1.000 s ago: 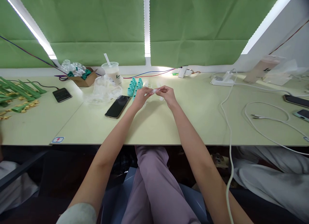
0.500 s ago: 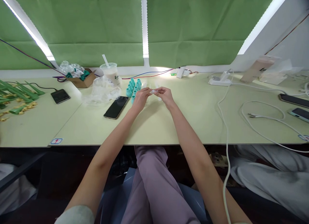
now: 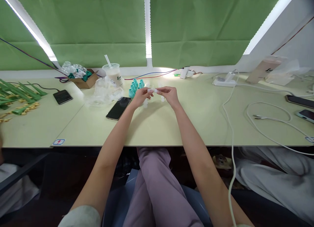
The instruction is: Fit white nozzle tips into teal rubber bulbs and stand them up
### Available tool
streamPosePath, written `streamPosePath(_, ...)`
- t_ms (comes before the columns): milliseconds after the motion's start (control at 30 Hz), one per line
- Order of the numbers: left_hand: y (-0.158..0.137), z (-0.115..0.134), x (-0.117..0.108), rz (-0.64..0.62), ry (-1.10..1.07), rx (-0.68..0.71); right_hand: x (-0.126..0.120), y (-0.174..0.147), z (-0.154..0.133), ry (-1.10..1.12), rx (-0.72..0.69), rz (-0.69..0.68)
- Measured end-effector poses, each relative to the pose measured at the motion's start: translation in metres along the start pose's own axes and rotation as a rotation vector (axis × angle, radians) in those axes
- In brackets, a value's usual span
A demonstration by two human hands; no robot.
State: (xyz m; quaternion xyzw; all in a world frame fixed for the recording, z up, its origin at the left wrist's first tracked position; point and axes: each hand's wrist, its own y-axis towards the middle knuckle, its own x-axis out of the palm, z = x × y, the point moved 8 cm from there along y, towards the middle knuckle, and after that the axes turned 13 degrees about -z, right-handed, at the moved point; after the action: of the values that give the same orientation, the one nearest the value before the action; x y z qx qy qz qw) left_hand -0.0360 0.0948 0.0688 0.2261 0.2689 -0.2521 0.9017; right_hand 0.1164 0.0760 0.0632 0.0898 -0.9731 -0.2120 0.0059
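My left hand (image 3: 141, 97) and my right hand (image 3: 169, 94) meet over the table, both with closed fingertips. Between them they pinch a small white translucent piece (image 3: 153, 90); its exact kind is too small to tell. Just behind and left of my left hand stand several turquoise bottle-shaped pieces (image 3: 133, 87) in rows, partly hidden by that hand. More translucent white pieces lie close by, one below my left fingers (image 3: 145, 104) and one beside my right fingertips (image 3: 162, 98).
A black phone (image 3: 118, 108) lies left of my hands. Behind it are a crumpled clear bag (image 3: 103, 93), a drink cup with straw (image 3: 113, 74) and a cardboard box (image 3: 85, 81). At right are a power strip (image 3: 224, 83) and a white cable (image 3: 228, 119). Green stems (image 3: 23, 93) lie far left.
My left hand has shifted slightly left, and the fingertips of my two hands are a bit farther apart. More of the white piece between them shows.
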Motion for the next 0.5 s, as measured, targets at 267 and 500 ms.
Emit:
streamPosePath(267,-0.002,0.002,-0.002,-0.022,-0.031,-0.005,-0.001,0.0,0.007,-0.189,0.033,-0.018)
streamPosePath(500,-0.006,-0.003,0.005,-0.069,0.063,0.027,-0.001,-0.001,0.013,-0.378,0.036,-0.12)
